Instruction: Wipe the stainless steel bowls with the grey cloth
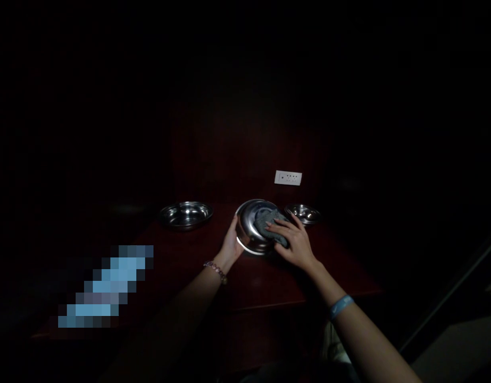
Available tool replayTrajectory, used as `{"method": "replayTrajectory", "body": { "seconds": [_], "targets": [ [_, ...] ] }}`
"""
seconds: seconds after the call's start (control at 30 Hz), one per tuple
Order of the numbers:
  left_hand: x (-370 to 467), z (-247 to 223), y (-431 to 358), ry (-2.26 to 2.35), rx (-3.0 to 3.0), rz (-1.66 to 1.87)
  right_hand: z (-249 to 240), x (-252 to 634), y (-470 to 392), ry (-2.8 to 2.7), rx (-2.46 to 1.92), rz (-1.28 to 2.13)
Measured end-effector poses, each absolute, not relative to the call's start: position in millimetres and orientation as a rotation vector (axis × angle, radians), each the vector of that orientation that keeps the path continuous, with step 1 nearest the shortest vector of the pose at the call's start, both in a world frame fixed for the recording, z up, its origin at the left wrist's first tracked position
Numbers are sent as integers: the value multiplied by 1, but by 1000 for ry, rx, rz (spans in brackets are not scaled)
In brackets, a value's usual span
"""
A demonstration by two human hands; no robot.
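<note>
A shiny metal bowl (247, 226) is tilted up over the table, its rounded underside facing me. My left hand (231, 246) grips the bowl by its left rim, with a beaded bracelet on the wrist. Against the underside lies a grey cloth (265, 221), pressed there by my right hand (295, 242). The right fingers bend over the cloth, and a blue band circles that forearm. Part of the cloth is hidden beneath the fingers.
On the dark red table (201, 276), a wide metal dish (185, 215) stands at the left and a smaller metal dish (307, 214) at the right. A white socket panel (288, 177) is on the back wall. A pixelated blue patch (113, 282) covers something at the left. The surroundings are very dark.
</note>
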State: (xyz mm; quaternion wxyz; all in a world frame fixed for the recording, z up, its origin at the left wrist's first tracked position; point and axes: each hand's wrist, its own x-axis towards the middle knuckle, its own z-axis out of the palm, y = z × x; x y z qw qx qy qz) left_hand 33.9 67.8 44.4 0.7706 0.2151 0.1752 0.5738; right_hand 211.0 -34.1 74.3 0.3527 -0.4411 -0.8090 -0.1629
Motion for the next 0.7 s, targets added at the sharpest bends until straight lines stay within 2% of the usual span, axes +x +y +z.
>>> {"method": "replayTrajectory", "body": {
  "seconds": [0.17, 0.5, 0.6, 0.7],
  "targets": [
    [36, 47, 63, 383, 464, 1258, 71, 208, -25, -1874, -1334, -486],
    [38, 44, 66, 398, 422, 1308, 68, 170, -22, -1988, -1240, -357],
    [35, 45, 69, 388, 397, 1295, 78, 167, -28, -2029, -1145, -201],
    [33, 47, 68, 383, 413, 1299, 88, 170, -29, -1925, -1045, 193]
  ]
}}
